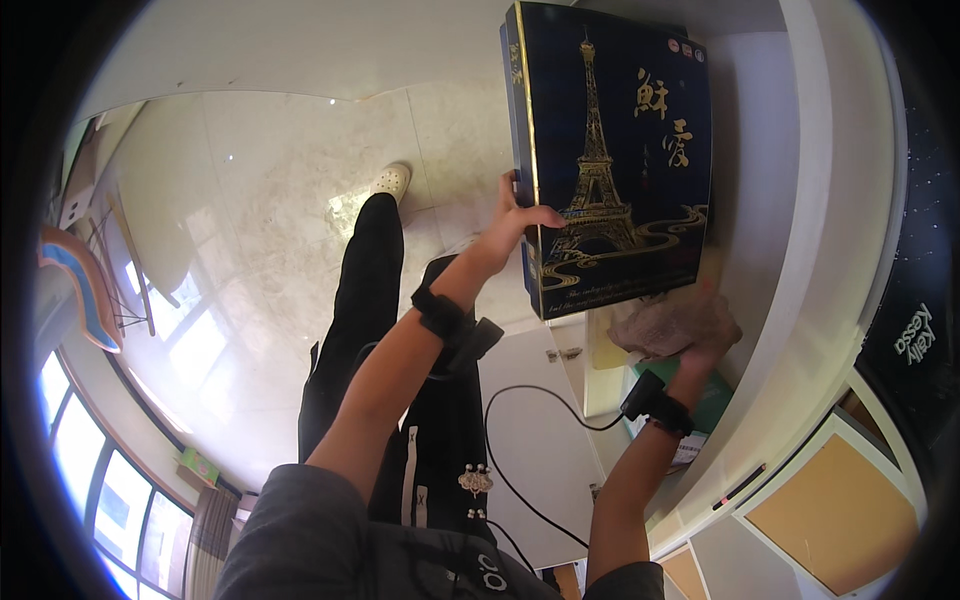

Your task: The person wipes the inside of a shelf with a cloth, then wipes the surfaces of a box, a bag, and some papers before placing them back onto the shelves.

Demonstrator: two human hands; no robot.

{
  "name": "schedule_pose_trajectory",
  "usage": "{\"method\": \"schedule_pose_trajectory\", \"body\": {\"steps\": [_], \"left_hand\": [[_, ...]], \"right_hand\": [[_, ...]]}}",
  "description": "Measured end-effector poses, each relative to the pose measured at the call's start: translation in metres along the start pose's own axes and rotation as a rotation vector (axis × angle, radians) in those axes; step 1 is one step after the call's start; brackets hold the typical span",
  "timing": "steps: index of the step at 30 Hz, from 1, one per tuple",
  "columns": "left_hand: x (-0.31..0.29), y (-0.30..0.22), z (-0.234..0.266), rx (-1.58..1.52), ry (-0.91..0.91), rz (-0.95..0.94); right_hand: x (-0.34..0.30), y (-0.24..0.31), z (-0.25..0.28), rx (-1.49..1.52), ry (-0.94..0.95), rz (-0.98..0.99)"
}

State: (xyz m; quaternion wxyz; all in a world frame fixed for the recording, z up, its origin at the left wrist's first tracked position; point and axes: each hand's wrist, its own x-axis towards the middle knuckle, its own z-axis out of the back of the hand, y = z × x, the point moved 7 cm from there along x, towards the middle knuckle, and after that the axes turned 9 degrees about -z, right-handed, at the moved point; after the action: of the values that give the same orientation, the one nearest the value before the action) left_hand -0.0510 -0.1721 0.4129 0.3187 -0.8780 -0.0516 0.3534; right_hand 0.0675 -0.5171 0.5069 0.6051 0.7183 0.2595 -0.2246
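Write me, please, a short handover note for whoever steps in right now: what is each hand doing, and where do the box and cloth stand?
Left hand: grips the left edge of the dark box, holding it tilted up off the white shelf.
Right hand: presses a brownish cloth on the shelf just below the box.
Done: box lifted, cloth in place under it.
Left: probably wiping there, then setting the box back down.

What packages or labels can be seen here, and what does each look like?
Gift box: large flat rectangle, dark navy with a gold tower picture and gold edging, held upright by the left hand beside the white shelf.
Crumpled cloth: beige-brown, under the right hand, below the box.
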Motion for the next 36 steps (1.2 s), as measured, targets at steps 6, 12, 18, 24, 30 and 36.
{"method": "schedule_pose_trajectory", "body": {"steps": [6, 12, 18, 24, 30, 36], "left_hand": [[0.004, 0.004, 0.013, 0.068, 0.059, 0.119], [0.013, 0.017, 0.018, 0.077, 0.111, 0.098], [0.015, 0.016, 0.022, 0.091, 0.113, 0.082], [0.018, 0.019, 0.023, 0.052, 0.123, 0.109], [0.023, 0.027, 0.028, -0.018, 0.170, 0.129], [0.029, 0.019, 0.033, 0.189, 0.311, 0.218]], "right_hand": [[0.013, 0.024, -0.043, 0.015, 0.026, -0.066], [0.050, 0.021, -0.062, -0.058, -0.064, -0.227], [0.065, 0.019, -0.074, -0.266, -0.115, -0.139], [0.061, 0.017, -0.082, -0.446, -0.108, -0.116], [0.048, 0.002, -0.068, -0.241, -0.106, -0.153], [0.069, 0.004, -0.047, -0.275, -0.041, -0.134]]}}
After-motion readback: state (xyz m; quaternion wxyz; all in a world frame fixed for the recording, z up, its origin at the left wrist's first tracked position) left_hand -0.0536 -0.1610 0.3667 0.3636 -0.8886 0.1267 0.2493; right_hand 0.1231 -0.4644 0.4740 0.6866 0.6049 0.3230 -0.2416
